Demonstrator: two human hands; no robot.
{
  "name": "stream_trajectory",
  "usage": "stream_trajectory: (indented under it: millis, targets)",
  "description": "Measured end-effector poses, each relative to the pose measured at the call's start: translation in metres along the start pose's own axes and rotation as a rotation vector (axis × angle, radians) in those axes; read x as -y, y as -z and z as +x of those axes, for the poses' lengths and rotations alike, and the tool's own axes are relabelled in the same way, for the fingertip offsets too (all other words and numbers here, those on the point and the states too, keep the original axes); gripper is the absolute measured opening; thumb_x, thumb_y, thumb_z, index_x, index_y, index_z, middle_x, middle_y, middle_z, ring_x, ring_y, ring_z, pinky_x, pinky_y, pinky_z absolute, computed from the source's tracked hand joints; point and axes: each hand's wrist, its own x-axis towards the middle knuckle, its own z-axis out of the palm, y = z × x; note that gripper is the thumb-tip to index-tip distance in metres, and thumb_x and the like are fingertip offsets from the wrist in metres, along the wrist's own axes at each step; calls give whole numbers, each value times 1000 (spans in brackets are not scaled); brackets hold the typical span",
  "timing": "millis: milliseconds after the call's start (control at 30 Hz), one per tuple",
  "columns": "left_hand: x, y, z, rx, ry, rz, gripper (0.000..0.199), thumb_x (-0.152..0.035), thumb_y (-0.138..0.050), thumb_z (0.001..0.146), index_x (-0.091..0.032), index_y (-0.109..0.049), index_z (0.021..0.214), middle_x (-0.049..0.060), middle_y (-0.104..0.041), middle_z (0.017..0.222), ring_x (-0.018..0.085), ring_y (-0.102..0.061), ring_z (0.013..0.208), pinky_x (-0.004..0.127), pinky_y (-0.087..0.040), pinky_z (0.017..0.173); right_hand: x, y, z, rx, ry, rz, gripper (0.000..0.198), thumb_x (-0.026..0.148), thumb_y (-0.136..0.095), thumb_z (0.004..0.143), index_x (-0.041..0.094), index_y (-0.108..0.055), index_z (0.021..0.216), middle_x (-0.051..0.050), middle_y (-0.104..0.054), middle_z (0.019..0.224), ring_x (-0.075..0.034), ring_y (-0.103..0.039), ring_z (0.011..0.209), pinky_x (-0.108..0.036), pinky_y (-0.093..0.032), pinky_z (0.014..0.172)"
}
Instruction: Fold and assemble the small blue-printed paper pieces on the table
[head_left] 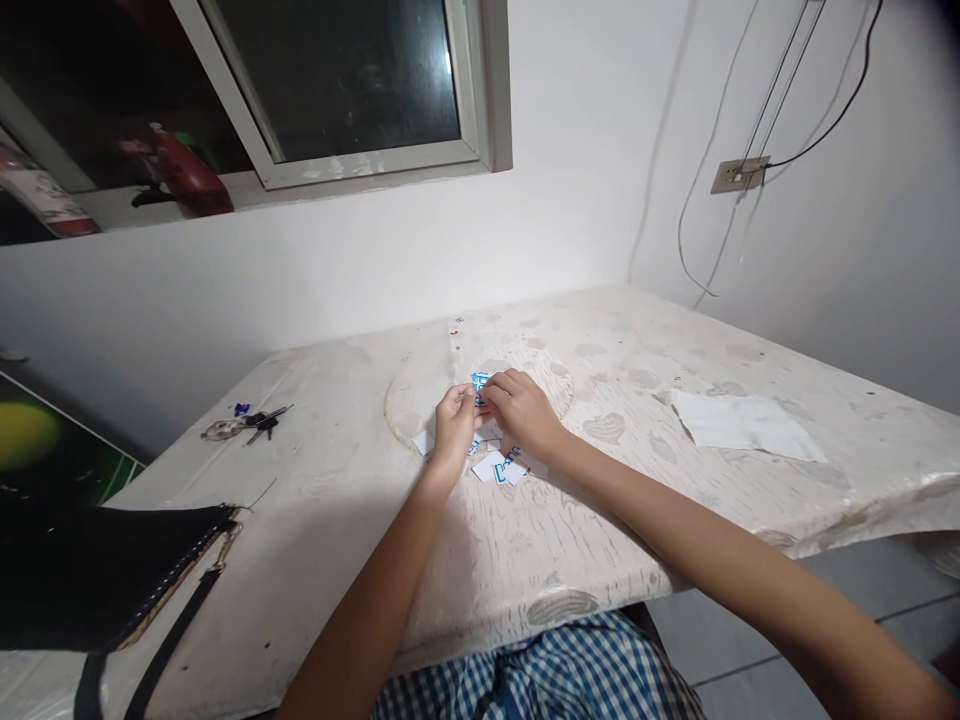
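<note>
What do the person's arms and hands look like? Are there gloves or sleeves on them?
The bare left hand and bare right hand have no gloves. The left forearm and right forearm show no sleeves, watch or bracelet. Some fingers are hidden, so I can't rule out rings. The person also wears a blue-and-white checked cloth garment.

You face a smooth white painted wall (450, 255). Upper left: a pale-framed sliding window (375, 168), panes dark, a bright glint on the right-hand one. Before you, a broad table (330, 560) under a whitish cover printed with grey leaf-like patches, sheen along its near right edge. To your right, a beige rectangular wall socket (724, 178). Pale grey floor tiles (735, 590) below. Light uneven; wall dimmer at far right.
</note>
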Motion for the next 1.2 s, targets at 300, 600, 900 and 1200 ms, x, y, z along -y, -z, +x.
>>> stream_trajectory:
  millis: [300,600,900,1200]
  targets:
    - [-6,12,8,-95,61,-161,2,-13,-53,80,-12,-55,81,6,-65,74,15,-67,73,33,-50,82,2,1,0,-10,18,310,32,15,-37,90,9,-52,118,-13,-55,112,-21,-46,105,-34,-37,92]
    - [-18,35,23,-304,29,-260,7,-5,-47,83,-11,-50,80,9,-64,68,19,-69,72,39,-50,84,-17,-5,-2,577,-25,208,32,38,-58,81,11,-64,96,-13,-56,98,-24,-51,92,-33,-39,81]
    - [-16,29,20,-249,36,-220,7,-6,-50,81,-11,-50,76,7,-64,65,19,-69,72,40,-51,85,-4,-3,-3,513,30,114,15,22,-51,86,12,-61,82,-10,-58,83,-19,-55,80,-28,-40,68]
    - [-19,28,17,-232,81,-131,5,-9,-48,84,-12,-49,80,8,-67,67,18,-69,70,38,-51,84,-4,-4,-1,475,-113,268,18,10,-51,81,17,-64,90,-6,-65,88,-17,-60,82,-24,-38,64]
